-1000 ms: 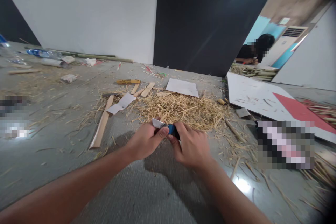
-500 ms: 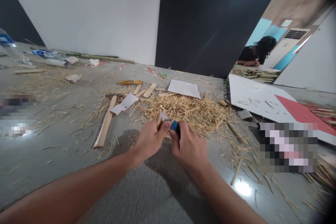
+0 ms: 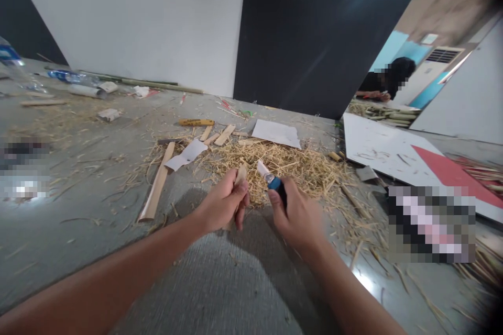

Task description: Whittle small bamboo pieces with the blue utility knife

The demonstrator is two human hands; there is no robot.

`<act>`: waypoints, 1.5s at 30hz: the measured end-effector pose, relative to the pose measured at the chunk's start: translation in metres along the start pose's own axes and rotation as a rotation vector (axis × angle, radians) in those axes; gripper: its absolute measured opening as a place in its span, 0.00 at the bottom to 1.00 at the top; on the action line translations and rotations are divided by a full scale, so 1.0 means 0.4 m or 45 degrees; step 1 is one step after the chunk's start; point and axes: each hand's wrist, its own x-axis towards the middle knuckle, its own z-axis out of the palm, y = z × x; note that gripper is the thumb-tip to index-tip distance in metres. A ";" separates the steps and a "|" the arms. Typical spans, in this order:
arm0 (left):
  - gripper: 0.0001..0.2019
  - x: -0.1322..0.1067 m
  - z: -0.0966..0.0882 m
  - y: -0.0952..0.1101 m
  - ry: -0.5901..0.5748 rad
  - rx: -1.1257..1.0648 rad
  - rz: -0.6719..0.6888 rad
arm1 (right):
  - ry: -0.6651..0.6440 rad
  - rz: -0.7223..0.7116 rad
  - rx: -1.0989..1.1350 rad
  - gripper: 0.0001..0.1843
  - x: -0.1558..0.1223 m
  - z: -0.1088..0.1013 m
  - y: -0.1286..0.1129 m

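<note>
My left hand [image 3: 226, 201] is closed on a short pale strip of bamboo or wood [image 3: 241, 174], its tip sticking up past the thumb. In my right hand [image 3: 296, 207] is a knife [image 3: 271, 180] with a blue and black handle, its short blade pointing up and to the left. A small gap separates the blade from the strip. Both hands are over the near edge of a heap of pale shavings [image 3: 291, 165] on the grey floor. The knife handle's lower end is hidden by my right fingers.
A long split bamboo piece [image 3: 159, 183] lies left, near torn paper [image 3: 187, 154] and a yellow tube [image 3: 196, 122]. A white sheet [image 3: 276, 133] rests behind the heap. A white and red board [image 3: 389, 152] lies right. Plastic bottles [image 3: 15, 65] are far left; another person [image 3: 387, 81] sits far right.
My hands have moved apart. The knife has shifted right, away from the strip, and its blade now shows clearly. My left hand has tilted, with the strip still in it.
</note>
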 end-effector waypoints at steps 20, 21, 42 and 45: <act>0.15 -0.016 0.007 0.017 0.166 0.479 0.226 | -0.005 -0.340 -0.134 0.15 -0.016 -0.008 -0.016; 0.15 -0.014 0.009 0.016 0.191 0.498 0.235 | 0.027 -0.334 -0.146 0.15 -0.016 -0.009 -0.018; 0.20 -0.004 -0.022 0.019 0.191 0.067 0.014 | 0.119 0.084 -0.018 0.18 -0.002 -0.007 0.011; 0.19 -0.010 -0.020 0.015 0.070 0.073 -0.011 | 0.047 -0.069 0.011 0.18 -0.003 0.000 0.015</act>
